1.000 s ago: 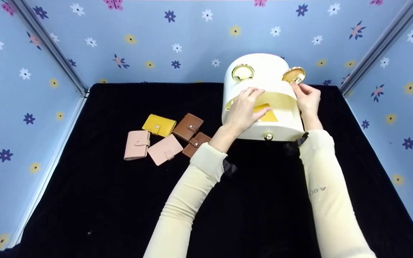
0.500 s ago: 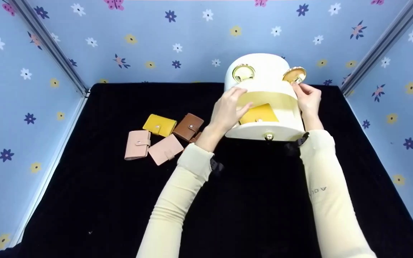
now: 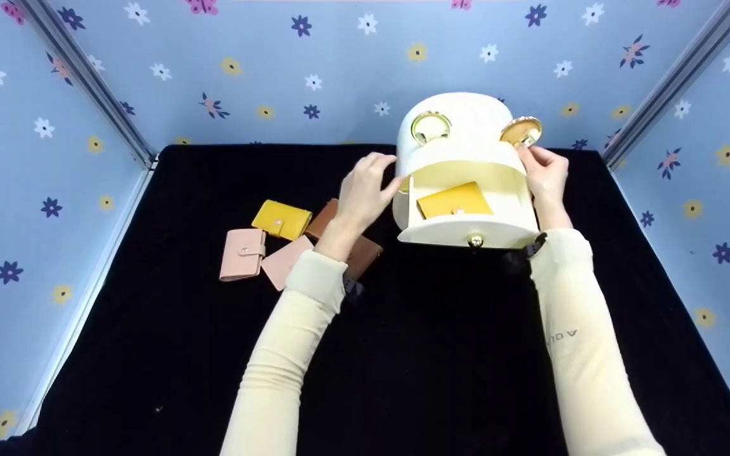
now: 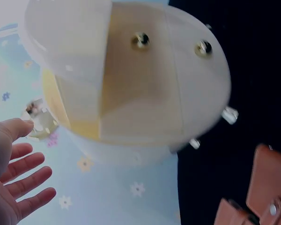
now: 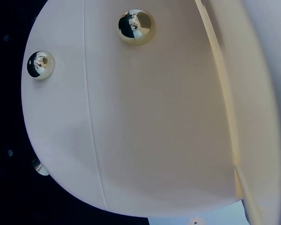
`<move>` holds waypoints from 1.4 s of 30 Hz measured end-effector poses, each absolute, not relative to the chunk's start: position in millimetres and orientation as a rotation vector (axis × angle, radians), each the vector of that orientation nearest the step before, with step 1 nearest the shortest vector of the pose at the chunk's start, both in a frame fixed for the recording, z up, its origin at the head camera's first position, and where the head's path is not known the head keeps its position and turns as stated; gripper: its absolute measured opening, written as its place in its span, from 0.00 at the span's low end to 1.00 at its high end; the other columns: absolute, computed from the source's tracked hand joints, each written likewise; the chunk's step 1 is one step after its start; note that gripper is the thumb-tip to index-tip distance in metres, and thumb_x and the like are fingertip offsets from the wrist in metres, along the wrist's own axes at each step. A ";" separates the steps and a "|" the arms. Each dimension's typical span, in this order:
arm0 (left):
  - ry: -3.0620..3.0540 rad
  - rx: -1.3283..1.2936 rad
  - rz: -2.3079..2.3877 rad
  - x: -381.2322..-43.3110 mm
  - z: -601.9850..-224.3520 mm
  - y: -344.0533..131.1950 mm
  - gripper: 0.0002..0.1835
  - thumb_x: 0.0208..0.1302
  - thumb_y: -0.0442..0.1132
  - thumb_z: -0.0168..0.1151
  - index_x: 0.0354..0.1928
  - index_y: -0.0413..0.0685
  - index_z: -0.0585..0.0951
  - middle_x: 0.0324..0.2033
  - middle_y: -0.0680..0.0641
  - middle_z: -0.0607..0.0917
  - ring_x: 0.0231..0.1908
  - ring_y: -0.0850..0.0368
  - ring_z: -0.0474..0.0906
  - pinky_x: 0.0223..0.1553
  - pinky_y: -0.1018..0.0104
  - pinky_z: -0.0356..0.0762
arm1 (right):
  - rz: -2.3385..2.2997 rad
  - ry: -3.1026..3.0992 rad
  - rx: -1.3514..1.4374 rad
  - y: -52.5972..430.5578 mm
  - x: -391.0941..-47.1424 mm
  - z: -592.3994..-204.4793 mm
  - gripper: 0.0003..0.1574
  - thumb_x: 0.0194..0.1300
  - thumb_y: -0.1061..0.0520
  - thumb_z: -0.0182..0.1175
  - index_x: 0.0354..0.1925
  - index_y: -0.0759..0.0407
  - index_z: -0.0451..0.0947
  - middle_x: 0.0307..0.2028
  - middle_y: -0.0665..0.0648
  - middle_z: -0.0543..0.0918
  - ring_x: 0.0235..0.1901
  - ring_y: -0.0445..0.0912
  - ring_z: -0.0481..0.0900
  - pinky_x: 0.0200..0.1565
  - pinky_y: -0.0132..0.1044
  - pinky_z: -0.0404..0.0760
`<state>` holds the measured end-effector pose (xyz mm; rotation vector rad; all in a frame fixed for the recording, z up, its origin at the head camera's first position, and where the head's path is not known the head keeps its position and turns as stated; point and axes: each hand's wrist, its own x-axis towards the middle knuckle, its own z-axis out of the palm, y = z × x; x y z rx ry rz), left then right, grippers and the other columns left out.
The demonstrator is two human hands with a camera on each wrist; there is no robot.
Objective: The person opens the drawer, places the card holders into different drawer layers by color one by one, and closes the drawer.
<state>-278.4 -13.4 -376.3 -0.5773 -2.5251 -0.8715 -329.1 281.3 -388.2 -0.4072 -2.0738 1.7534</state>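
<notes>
The drawer box [image 3: 476, 120] beside the left fingers [image 3: 383, 162] looks like smooth, softly glossy plastic; its knob [image 3: 476, 240], nearer the person than the fingers, is mirror-polished metal. Left of the left fingers, the pink card wallet [image 3: 238, 256] resembles smooth leather with a shiny metal snap [image 3: 245, 252]. Matt cloth covers the surface [image 3: 447, 367].

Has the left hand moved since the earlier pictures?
Yes: the left hand moved left, from over the white, rounded box to its left side.
</notes>
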 end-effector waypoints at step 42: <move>-3.036 -0.001 -0.636 -318.5 -451.8 -132.6 0.28 0.60 0.46 0.55 0.58 0.35 0.65 0.54 0.35 0.67 0.53 0.40 0.63 0.49 0.50 0.66 | 1.771 -2.048 -0.414 278.8 -326.8 -385.3 0.13 0.48 0.53 0.67 0.33 0.58 0.84 0.22 0.45 0.80 0.21 0.37 0.75 0.27 0.25 0.72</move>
